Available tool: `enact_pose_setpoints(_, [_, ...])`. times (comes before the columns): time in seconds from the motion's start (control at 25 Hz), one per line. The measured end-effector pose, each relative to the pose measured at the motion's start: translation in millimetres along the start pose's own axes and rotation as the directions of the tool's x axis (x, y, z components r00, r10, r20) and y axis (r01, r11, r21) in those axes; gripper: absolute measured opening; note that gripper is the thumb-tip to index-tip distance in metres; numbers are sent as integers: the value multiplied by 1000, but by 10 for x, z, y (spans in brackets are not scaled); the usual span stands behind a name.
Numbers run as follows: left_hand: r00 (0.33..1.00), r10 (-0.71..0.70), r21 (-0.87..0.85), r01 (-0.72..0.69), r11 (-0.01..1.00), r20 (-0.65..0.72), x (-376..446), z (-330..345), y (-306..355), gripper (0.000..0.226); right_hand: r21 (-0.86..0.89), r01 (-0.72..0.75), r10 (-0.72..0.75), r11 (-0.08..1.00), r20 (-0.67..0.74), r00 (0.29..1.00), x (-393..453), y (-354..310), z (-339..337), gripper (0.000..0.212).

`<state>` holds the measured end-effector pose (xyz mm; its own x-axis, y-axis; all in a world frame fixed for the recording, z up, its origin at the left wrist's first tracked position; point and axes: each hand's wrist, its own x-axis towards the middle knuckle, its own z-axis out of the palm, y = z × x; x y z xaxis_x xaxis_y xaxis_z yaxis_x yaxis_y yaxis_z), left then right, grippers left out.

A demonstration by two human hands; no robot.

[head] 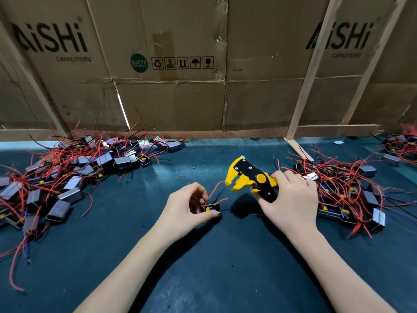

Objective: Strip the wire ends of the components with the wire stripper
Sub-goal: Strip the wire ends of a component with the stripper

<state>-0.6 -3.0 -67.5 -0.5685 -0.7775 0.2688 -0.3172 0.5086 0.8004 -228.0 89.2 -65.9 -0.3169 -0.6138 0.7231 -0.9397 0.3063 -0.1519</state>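
My right hand (291, 199) grips the handles of a yellow and black wire stripper (250, 177), whose jaws gape and point left. My left hand (187, 206) pinches a small black component (213, 208) on the dark mat, thumb along its near side and fingers curled over its far side. Red and black wires (217, 188) rise from the component toward the stripper's jaws but stay a little short of them.
A big heap of grey and black components with red wires (67, 177) covers the left of the green mat (203, 267). Another heap (347, 190) lies at the right, close behind my right hand. Cardboard sheets (180, 98) and wooden struts (316, 71) wall off the back.
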Motion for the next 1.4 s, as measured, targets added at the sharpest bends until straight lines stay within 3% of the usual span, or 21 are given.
enact_pose_setpoints(0.12, [992, 72, -156, -56, 986, 101, -29, 81, 65, 37, 201, 9, -16, 979, 32, 999, 21, -42, -51, 37])
enact_pose_setpoints(0.2, [982, 109, -217, -74, 973, 154, -16, 62, 77, 42, 380, 77, -123, 922, 100, 987, 10, -116, -90, 38])
enact_pose_setpoints(0.24, [987, 117, -179, -96, 979, 108, 10, 5, 59, 41, 455, 118, -207, 883, 151, 967, -2, -150, -106, 42])
enact_pose_setpoints(0.32, [989, 84, -16, -87, 996, -119, 82, -202, -14, 36, 526, 200, -383, 827, 265, 885, -48, -193, -116, 45])
enact_pose_setpoints(0.4, [919, 59, 277, 55, 959, -389, 123, -522, -185, 33, 476, 247, -448, 844, 372, 813, -87, -194, -74, 47])
enact_pose_setpoints(0.48, [804, 13, 514, 368, 775, -594, 107, -887, -394, 36, 345, 210, -359, 915, 453, 816, -81, -147, -32, 50])
enact_pose_setpoints(0.56, [654, -131, 465, 650, 601, -745, 17, -1186, -595, 45, 211, 87, -177, 974, 460, 870, -41, -70, -10, 47])
enact_pose_setpoints(0.64, [524, -327, 346, 812, 470, -786, -83, -1358, -696, 52, 114, -76, 22, 991, 413, 911, 1, 37, -12, 44])
enact_pose_setpoints(0.68, [500, -391, 337, 845, 415, -773, -115, -1398, -734, 54, 66, -143, 106, 987, 395, 913, 19, 89, -21, 44])
enact_pose_setpoints(0.76, [523, -427, 405, 849, 340, -737, -125, -1394, -761, 52, 19, -219, 197, 975, 368, 909, 36, 141, -32, 42])
enact_pose_setpoints(0.88, [659, -329, 544, 748, 379, -676, -51, -1291, -667, 35, 212, -289, 214, 933, 318, 924, 33, 123, -37, 37])
enact_pose_setpoints(0.92, [703, -301, 555, 700, 449, -644, -23, -1236, -622, 30, 330, -316, 213, 889, 311, 926, 35, 109, -48, 35])
enact_pose_setpoints(1.04, [877, -244, 359, 404, 841, -415, 27, -953, -394, 28, 621, -392, 187, 679, 370, 910, 53, 52, -88, 34])
enact_pose_setpoints(1.12, [979, -52, 282, 108, 953, -199, 42, -678, -213, 33, 666, -426, 165, 612, 419, 893, 59, 26, -106, 29])
enact_pose_setpoints(1.24, [979, 203, 371, -199, 907, 29, 42, -293, -67, 31, 637, -454, 163, 623, 462, 872, 65, -7, -138, 29])
enact_pose_setpoints(1.4, [956, 274, 378, -292, 878, 102, 26, -186, -53, 19, 549, -599, 214, 583, 608, 765, 51, -20, -202, 51])
